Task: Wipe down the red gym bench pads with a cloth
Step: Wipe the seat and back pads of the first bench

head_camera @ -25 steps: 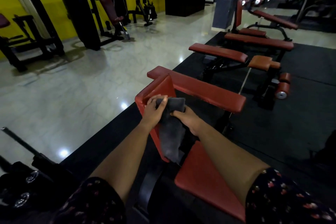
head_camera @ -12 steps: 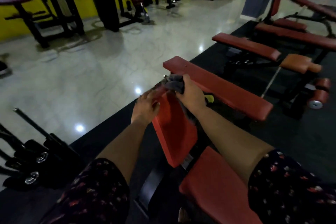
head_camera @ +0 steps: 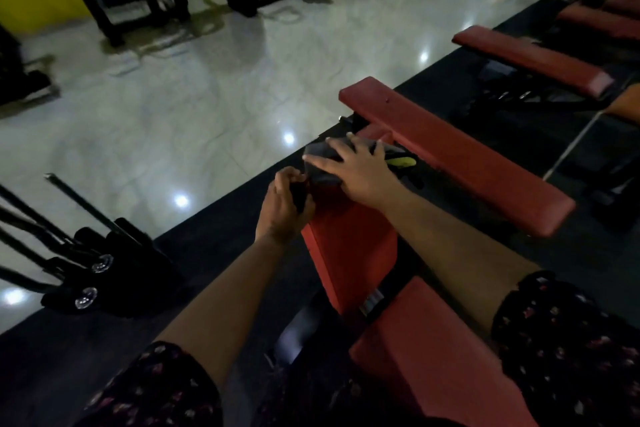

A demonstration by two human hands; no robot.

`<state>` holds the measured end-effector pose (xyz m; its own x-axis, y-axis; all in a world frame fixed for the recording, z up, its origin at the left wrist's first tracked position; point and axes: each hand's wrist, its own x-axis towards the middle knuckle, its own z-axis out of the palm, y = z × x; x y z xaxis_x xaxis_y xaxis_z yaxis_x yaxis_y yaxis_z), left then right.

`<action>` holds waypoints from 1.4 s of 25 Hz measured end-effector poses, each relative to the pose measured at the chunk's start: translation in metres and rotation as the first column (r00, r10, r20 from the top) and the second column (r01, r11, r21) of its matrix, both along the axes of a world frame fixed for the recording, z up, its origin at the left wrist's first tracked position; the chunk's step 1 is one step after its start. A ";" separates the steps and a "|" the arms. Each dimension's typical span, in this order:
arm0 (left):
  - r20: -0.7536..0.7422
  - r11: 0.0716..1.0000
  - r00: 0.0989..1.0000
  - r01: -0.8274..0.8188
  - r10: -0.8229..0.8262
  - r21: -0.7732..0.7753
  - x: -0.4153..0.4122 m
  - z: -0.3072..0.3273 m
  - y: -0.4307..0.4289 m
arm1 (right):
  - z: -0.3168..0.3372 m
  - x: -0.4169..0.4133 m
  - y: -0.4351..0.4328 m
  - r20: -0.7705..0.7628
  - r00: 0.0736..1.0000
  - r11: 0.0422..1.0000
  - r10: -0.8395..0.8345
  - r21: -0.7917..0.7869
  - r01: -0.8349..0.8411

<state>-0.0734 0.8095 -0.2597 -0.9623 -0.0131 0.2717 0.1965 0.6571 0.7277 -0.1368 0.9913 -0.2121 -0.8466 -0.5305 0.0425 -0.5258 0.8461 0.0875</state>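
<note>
1. Since the right hand (head_camera: 360,170) lies flat on the crumpled grey cloth (head_camera: 320,154) with fingers straight and spread, its grip is fully open. It clamps nothing, and palm pressure does the wiping.
2. The cloth sits on the top end of the tilted red vinyl backrest pad (head_camera: 349,253), mid-scene, just near of the long flat red pad (head_camera: 450,156).
3. The left hand (head_camera: 284,206) has its fingers curled tight at the backrest pad's upper left edge, probably bracing it so it does not rock under the push. Something dark is in that grip, maybe a cloth end; cannot tell.
4. The red seat pad (head_camera: 433,357) is near right, with no hand on it.
5. The yellow-green lever tip (head_camera: 401,161) is just right of the right hand, where the cloth could snag on a rightward stroke.
6. Judgement: the top edge is being wiped now. The backrest face, seat pad and long pad likely remain.
</note>
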 end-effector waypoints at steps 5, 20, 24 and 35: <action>-0.054 0.998 0.997 0.059 -0.059 -0.012 -0.013 0.003 -0.004 | 0.014 -0.038 0.042 0.080 0.955 0.957 -0.287 -0.025 0.289; 0.165 0.807 0.892 0.451 -0.420 -0.381 -0.082 0.022 0.026 | -0.005 -0.076 0.078 0.135 0.893 0.867 -0.430 -0.213 0.450; 0.150 0.811 0.897 0.440 -0.415 -0.385 -0.082 0.024 0.025 | -0.007 -0.076 0.072 0.139 0.885 0.832 -0.445 -0.300 0.466; 0.110 0.857 0.913 0.407 -0.392 -0.316 -0.078 0.022 0.025 | -0.076 -0.098 0.116 0.248 0.913 0.713 -0.324 -0.570 0.408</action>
<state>-0.1512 0.8341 -0.2376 -0.8761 0.4569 0.1540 0.4680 0.7287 0.5000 -0.2346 1.1071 -0.2882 -0.9891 -0.0773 0.1256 -0.1338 0.8283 -0.5441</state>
